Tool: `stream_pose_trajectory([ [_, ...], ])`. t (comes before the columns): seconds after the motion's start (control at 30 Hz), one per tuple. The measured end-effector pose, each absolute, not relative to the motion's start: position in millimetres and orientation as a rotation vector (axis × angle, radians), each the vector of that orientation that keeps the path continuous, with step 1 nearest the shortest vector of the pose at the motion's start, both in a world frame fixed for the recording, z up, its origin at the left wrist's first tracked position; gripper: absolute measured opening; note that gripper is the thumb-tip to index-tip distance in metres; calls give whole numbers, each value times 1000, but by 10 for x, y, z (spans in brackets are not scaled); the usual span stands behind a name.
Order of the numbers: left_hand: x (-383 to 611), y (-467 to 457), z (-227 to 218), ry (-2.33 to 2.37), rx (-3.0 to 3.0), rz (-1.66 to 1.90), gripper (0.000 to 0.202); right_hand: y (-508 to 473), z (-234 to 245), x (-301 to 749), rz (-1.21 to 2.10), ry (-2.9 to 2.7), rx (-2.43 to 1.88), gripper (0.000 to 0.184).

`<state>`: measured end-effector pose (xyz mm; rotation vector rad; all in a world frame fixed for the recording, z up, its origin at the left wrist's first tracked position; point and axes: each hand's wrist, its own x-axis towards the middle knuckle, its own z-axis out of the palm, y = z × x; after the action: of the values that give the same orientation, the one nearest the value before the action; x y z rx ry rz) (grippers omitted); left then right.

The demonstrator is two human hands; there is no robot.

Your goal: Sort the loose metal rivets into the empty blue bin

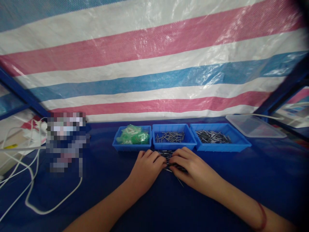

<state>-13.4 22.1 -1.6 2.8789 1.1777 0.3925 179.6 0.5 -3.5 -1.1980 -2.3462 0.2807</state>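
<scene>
My left hand [147,166] and my right hand [190,167] rest side by side on the blue table cloth [217,180], fingers curled down over a small heap of thin metal pins [169,156] lying just in front of the trays. Both hands touch the pins; the fingertips are bent and pressed together around them. One loose pin [180,182] lies under my right hand toward me. Three blue trays stand behind: the left one [132,138] holds green plastic pieces, the middle one [172,137] a few pins, the right one [218,138] many pins.
A clear plastic lid or box [256,126] lies at the back right. White cables [31,193] loop across the cloth on the left, beside a blurred-out object [65,138]. A striped pink, white and blue tarpaulin [154,64] closes off the back.
</scene>
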Motion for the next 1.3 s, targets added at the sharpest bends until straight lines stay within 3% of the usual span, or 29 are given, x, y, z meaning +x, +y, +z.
stream_pose_trajectory([
  [0.3,-120,219,11,1124,2316,772,9,-9,19,1787,441,-2065,-1075,12],
  [0.6,-104,177,53,1062,2216,855,15,12,12,1815,641,-1814,-1078,8],
  [1.3,-92,173,72,1049,2147,963,12,-19,53,1790,690,-1720,-1070,9],
])
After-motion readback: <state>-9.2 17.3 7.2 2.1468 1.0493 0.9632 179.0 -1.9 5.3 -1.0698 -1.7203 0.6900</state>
